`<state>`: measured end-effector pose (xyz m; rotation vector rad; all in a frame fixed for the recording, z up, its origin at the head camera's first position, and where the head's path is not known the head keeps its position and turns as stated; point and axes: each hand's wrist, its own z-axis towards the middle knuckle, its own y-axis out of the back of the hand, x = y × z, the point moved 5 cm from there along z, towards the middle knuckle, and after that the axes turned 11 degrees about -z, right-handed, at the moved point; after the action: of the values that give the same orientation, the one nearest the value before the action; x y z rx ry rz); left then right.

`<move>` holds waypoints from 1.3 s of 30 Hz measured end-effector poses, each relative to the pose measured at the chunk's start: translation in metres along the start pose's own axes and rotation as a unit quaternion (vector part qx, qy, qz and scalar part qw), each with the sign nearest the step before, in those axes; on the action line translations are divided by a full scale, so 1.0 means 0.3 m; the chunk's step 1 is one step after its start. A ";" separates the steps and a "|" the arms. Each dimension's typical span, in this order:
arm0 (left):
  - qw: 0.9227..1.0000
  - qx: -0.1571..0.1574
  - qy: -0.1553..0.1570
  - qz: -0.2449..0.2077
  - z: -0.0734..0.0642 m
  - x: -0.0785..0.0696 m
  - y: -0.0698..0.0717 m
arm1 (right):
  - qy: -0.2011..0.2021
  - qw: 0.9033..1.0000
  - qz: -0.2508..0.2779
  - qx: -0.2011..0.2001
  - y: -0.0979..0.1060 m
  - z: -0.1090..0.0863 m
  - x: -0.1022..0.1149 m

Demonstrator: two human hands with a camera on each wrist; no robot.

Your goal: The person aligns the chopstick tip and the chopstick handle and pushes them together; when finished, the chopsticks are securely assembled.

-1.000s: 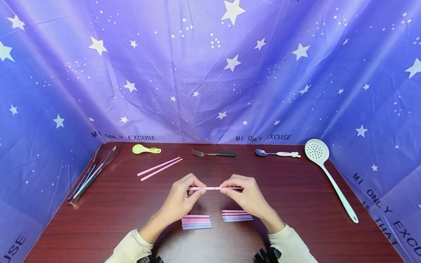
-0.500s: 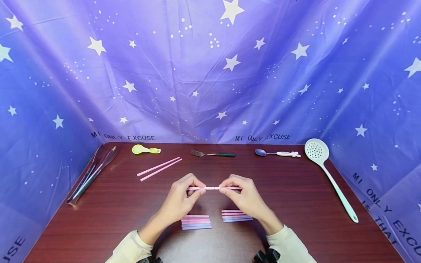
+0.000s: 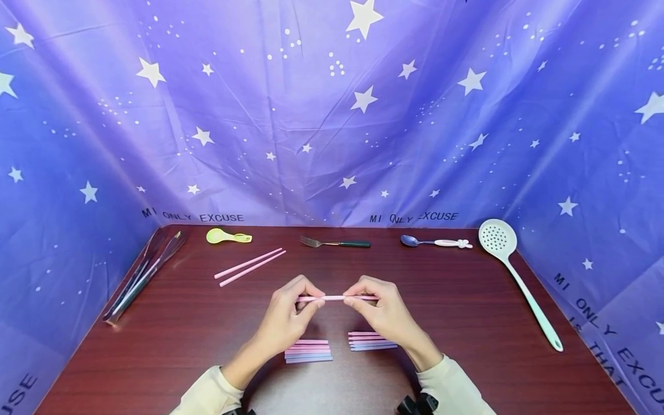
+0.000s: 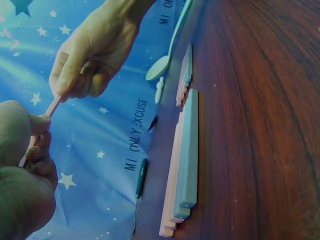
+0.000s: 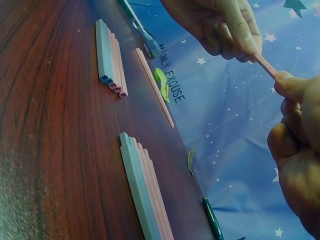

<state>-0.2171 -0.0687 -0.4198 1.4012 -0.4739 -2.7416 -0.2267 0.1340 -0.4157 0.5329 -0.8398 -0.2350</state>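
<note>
Above the middle of the table, my left hand [image 3: 285, 311] and my right hand [image 3: 381, 305] pinch one thin pink chopstick [image 3: 334, 298] between thumbs and fingers. It lies level, with a short stretch showing between the hands; the fingers hide parts of the rest. Below the left hand is a row of short pink and blue chopstick halves [image 3: 308, 353]. A second row of such halves [image 3: 372, 342], with narrower tips at one end, lies below the right hand. Two long pink chopsticks [image 3: 250, 267] rest side by side, farther back on the left.
Along the table's back lie a yellow-green measuring spoon [image 3: 220, 236], a green-handled fork [image 3: 337, 244] and a spoon with a white handle [image 3: 436, 242]. Tongs [image 3: 145, 279] lie at the left edge, a slotted skimmer [image 3: 521, 282] at the right. A starry curtain [image 3: 321, 115] surrounds the table.
The dark seam seen earlier on the chopstick between the hands no longer shows, and the hands are slightly closer together. Everything else on the table stays in place.
</note>
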 end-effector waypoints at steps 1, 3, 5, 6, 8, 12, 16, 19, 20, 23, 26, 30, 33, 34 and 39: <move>1.000 0.002 0.003 0.000 0.000 0.000 0.000 | 0.000 1.000 -0.002 0.001 0.001 0.000 0.003; 1.000 0.010 0.010 0.001 0.002 -0.004 0.000 | 0.004 1.000 -0.007 0.002 0.007 -0.001 0.008; 1.000 0.020 0.019 0.000 0.003 -0.012 -0.001 | 0.010 1.000 -0.014 0.002 0.016 -0.004 0.015; 0.999 0.025 0.023 0.000 0.003 -0.015 -0.001 | 0.014 1.000 -0.017 0.001 0.021 -0.007 0.016; 0.999 0.034 0.028 0.004 0.003 -0.023 0.001 | 0.020 1.000 -0.018 0.001 0.028 -0.013 0.017; 0.999 0.039 0.026 0.024 -0.004 -0.029 0.019 | 0.009 1.000 -0.017 0.016 0.034 -0.022 0.006; 0.998 0.034 0.009 0.042 -0.012 -0.024 0.051 | -0.011 0.999 -0.018 0.025 0.042 -0.031 -0.012; 0.998 0.034 -0.002 0.053 -0.017 -0.021 0.076 | -0.021 0.999 -0.022 0.030 0.047 -0.037 -0.026; 0.998 0.033 -0.004 0.056 -0.019 -0.019 0.084 | -0.023 0.999 -0.023 0.033 0.048 -0.038 -0.029; 0.997 0.029 -0.001 0.068 -0.031 -0.010 0.111 | -0.027 0.999 -0.023 0.040 0.045 -0.041 -0.035; 0.997 0.022 0.010 0.080 -0.055 0.007 0.142 | -0.029 0.998 -0.019 0.043 0.040 -0.046 -0.043; 0.995 0.014 0.028 0.091 -0.087 0.033 0.190 | -0.030 0.999 -0.018 0.041 0.034 -0.052 -0.054; 0.994 0.003 0.047 0.097 -0.099 0.056 0.228 | -0.034 0.999 -0.022 0.030 0.036 -0.056 -0.066; 0.994 -0.003 0.056 0.096 -0.102 0.067 0.242 | -0.039 0.999 -0.024 0.025 0.039 -0.057 -0.071; 0.988 -0.035 0.112 0.104 -0.117 0.145 0.321 | -0.054 0.998 -0.040 0.006 0.050 -0.066 -0.089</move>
<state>-0.2260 -0.1766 -0.4463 1.5230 -0.4756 -2.3798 -0.2294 0.1645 -0.4355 0.5689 -0.9268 -0.3357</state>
